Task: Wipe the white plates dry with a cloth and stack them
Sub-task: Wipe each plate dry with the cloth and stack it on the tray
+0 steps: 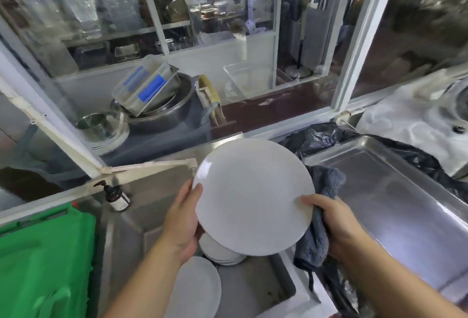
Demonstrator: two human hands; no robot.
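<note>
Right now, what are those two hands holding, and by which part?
Left hand grips the white plate at its left rim; right hand pinches its right rim with the grey cloth.

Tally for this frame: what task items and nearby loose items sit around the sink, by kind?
Held white plate: 1
Stacks of white plates in the sink: 1 (number in it unclear)
Separate white plate lower in the sink: 1
Grey cloth: 1
Pump bottle: 1
Steel tray: 1
Green crate: 1
Total: 7
</note>
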